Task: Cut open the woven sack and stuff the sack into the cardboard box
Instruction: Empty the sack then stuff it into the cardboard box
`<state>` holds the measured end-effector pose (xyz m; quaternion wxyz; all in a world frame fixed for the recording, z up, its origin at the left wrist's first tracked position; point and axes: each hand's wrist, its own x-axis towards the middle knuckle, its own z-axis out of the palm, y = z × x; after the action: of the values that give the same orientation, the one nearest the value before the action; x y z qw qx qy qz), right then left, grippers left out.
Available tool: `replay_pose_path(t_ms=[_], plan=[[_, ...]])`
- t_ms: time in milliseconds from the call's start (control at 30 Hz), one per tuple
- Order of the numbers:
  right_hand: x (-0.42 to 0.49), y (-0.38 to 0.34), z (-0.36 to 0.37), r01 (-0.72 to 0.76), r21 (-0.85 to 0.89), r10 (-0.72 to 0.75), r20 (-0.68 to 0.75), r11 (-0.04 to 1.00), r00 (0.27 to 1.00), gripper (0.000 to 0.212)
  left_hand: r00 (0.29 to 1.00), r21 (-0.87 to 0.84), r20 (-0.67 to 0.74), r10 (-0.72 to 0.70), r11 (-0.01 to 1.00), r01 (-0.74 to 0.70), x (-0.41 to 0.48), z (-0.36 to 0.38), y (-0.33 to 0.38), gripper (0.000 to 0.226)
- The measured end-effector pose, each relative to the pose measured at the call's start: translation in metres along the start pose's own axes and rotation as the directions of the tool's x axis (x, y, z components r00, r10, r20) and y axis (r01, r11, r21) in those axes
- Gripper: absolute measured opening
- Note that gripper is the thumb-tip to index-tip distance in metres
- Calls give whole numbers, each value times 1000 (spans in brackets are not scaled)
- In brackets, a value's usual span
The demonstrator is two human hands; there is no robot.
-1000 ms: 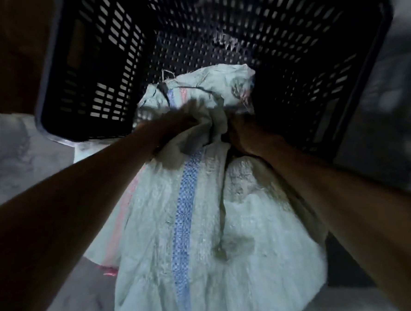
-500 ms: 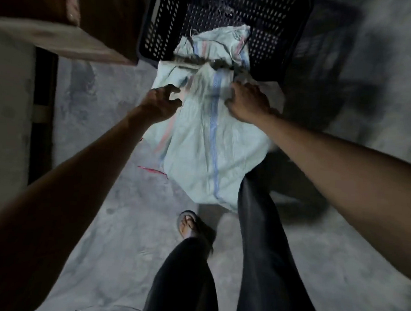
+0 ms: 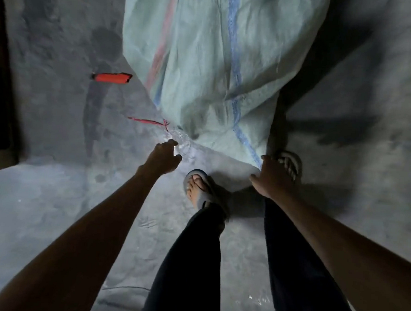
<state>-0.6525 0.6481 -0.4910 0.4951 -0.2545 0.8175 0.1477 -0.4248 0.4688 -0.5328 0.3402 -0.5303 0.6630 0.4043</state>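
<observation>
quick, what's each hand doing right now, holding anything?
Left hand: open, fingers reaching for the sack's bottom edge, holding nothing.
Right hand: at the sack's bottom corner; grip cannot be told.

This looks like a storeroom or the back of a warehouse, not a home room. The floor (image 3: 51, 218) is bare grey concrete, rough, stained and dusty, with no covering. The light is dim and throws hard shadows. A big woven sack (image 3: 205, 59), the kind used for bulk goods, lies spread on the concrete. A red scrap (image 3: 111, 77) and a loose red string (image 3: 146, 121) lie on the floor beside it. The person stands in open sandals (image 3: 197, 188)
</observation>
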Motion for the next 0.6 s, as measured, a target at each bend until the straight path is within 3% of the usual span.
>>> replay_pose_path(t_ms=[133,200,267,300,400,467,533,600], plan=[[68,4,63,-4,81,12,-91,997,996,102,989,-55,-136,-65,997,58,86,41,-41,56],[106,-5,88,-41,107,50,-86,993,995,130,966,-240,-224,-128,968,72,131,53,-53,59],[140,-17,108,-91,102,104,-128,991,986,140,964,-537,-202,-174,842,40,167,58,-54,61],[154,-22,116,-88,105,106,-183,991,977,132,971,-660,-178,-158,751,1,178,58,-49,57],[180,-39,121,64,132,-9,-385,989,923,64,969,-832,-246,-17,518,-202,202,55,-37,35],[184,-51,114,168,293,-26,-432,941,901,39,930,-799,-366,-32,524,-297,203,50,-27,24],[175,-56,97,244,470,-9,-448,848,894,38,906,-781,-423,-6,509,-362,200,45,-19,33],[158,-54,77,281,549,-6,-449,787,893,44,825,-594,-556,103,645,-481,187,36,-14,36]])
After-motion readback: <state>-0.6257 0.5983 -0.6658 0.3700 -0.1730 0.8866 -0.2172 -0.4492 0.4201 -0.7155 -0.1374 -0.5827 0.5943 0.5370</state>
